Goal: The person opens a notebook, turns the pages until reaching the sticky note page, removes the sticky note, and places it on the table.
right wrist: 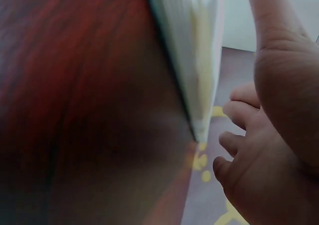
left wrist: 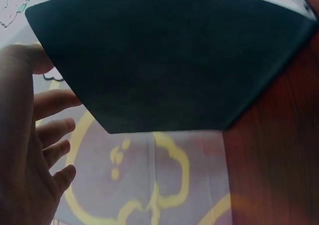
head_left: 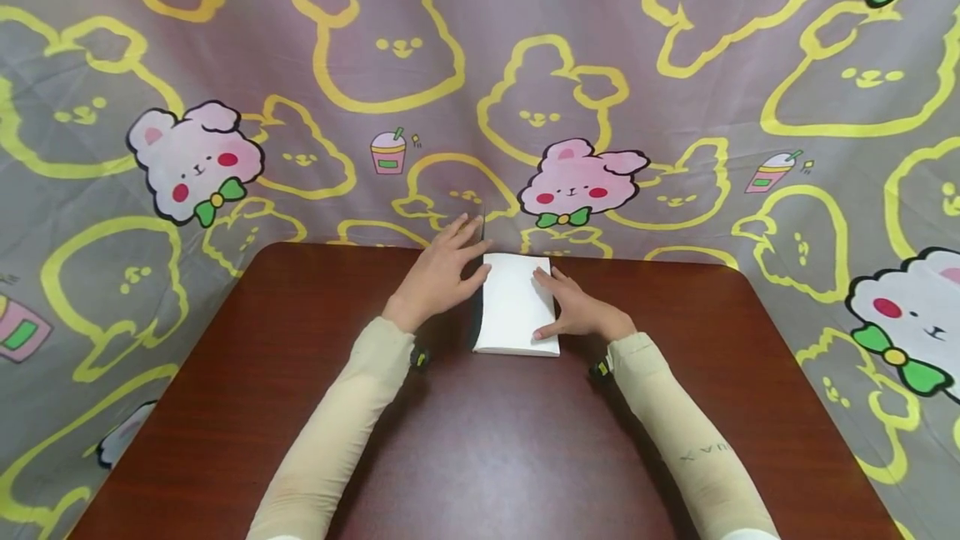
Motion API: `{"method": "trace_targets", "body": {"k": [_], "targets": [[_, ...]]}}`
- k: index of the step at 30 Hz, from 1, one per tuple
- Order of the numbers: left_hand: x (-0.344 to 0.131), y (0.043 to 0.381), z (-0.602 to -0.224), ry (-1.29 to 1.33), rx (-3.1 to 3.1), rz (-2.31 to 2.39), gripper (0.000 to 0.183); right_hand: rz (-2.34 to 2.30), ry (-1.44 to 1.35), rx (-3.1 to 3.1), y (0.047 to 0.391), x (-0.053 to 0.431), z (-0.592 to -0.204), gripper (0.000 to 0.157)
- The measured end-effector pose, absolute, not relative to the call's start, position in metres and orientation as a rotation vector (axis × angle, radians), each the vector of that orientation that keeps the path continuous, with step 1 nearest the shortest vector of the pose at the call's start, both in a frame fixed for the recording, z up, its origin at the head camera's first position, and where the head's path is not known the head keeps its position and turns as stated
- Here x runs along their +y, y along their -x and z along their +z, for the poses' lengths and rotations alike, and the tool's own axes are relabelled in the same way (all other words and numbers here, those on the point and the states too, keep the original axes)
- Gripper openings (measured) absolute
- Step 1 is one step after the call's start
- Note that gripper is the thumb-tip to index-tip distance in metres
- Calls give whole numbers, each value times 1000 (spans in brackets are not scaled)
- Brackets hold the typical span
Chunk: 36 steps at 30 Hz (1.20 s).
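Note:
A book with white pages [head_left: 517,302] and a dark cover [left wrist: 159,65] lies near the far edge of the table. Its left cover stands raised, showing its dark outer face to the left wrist view. My left hand [head_left: 438,273] is at the raised cover's upper edge, fingers spread; the tips of the thumb and index finger meet that edge, partly hidden behind it. On the right side of the book, my right hand [head_left: 581,307] has its thumb and fingertips over the white page. The page block [right wrist: 192,60] shows edge-on in the right wrist view.
The brown wooden table [head_left: 480,440] extends around the book. Behind and beside it hangs a grey curtain [head_left: 465,40] with yellow cartoon outlines, close to the table's far edge. Pale sleeves [head_left: 337,432] cover both forearms.

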State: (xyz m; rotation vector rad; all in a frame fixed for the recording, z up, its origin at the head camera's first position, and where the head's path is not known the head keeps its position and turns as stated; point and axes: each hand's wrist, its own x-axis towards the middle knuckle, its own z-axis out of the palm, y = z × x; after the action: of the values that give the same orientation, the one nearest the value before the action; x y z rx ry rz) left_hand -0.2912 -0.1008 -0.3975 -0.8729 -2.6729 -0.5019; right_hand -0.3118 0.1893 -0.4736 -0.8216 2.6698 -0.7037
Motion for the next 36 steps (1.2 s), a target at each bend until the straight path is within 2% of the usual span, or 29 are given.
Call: {"method": "trace_targets", "body": {"k": [10, 22, 29, 36], "targets": [[-146, 290, -396, 859, -2677, -348, 49, -614, 810, 2653, 308, 197, -481, 128], [-200, 279, -418, 718, -2848, -360, 53, -606, 816, 2642, 308, 202, -488, 130], [-203, 278, -447, 625, -3022, -360, 52, -558, 761, 2661, 308, 208, -489, 132], [-184, 281, -469, 718, -3122, -441, 55, -583, 796, 2652, 310, 204, -486, 132]]}}
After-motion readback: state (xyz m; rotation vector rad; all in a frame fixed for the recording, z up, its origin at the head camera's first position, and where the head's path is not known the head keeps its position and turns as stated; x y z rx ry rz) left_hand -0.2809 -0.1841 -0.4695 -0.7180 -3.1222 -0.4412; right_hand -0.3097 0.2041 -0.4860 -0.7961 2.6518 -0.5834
